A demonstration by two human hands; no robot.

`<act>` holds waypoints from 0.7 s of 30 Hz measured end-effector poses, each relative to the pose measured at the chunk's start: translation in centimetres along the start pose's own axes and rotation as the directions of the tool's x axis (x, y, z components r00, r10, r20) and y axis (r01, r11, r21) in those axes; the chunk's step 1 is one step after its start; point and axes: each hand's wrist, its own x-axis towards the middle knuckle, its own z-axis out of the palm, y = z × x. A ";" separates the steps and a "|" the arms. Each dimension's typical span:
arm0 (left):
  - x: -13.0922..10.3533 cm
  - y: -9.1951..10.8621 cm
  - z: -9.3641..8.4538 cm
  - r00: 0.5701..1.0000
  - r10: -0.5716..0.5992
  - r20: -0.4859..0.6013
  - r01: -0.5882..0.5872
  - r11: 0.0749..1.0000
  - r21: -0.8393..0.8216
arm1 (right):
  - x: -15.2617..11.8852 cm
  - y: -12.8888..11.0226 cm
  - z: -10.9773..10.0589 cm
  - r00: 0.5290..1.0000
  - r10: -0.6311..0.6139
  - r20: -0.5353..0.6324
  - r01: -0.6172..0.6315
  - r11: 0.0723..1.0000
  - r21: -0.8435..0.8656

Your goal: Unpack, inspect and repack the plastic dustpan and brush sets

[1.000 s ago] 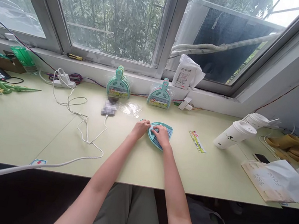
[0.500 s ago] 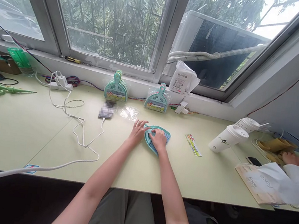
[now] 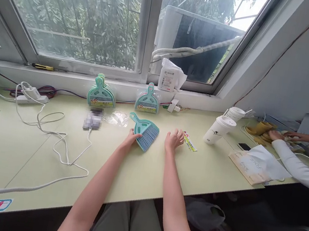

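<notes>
A teal dustpan with a blue-bristled brush [image 3: 148, 134] nested in it lies on the pale green table [image 3: 134, 171], its handle toward the window. My left hand [image 3: 131, 137] grips the set's lower left edge, thumb on top. To its right, my right hand [image 3: 174, 139] rests apart from the set, fingers spread and slightly curled, beside a printed yellow-green label strip [image 3: 190, 142]. Crumpled clear plastic [image 3: 117, 118] lies behind my left hand. Two stacks of similar sets stand against the sill, one at the left [image 3: 101, 93] and one nearer the middle [image 3: 148, 101].
A blurred phone [image 3: 93, 119] with a white cable [image 3: 57, 137] lies left. White cups [image 3: 219, 130], a tissue pack [image 3: 244, 165] and a dark phone [image 3: 244, 146] stand or lie right. Beyond them, another person's hands handle tan items [image 3: 260, 130]. A power strip [image 3: 32, 99] sits back left.
The view has swung right. My right hand has left the set and moved toward the label strip. My left hand now grips the set's edge, and the set's handle shows.
</notes>
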 end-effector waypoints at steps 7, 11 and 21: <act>1.9 0.7 -3.0 0.980 0.070 -0.185 -0.100 0.982 -0.158 | 0.0 0.9 1.5 0.933 -0.130 0.334 0.195 0.966 -0.167; 2.3 0.8 -3.9 0.961 0.054 -0.271 -0.117 0.969 -0.220 | -1.8 -0.8 2.8 0.852 -0.330 0.406 0.402 0.910 -0.102; 1.9 0.9 -3.8 0.964 0.048 -0.260 -0.084 0.988 -0.131 | -1.6 -0.6 3.1 0.888 -0.247 0.389 0.310 0.945 -0.108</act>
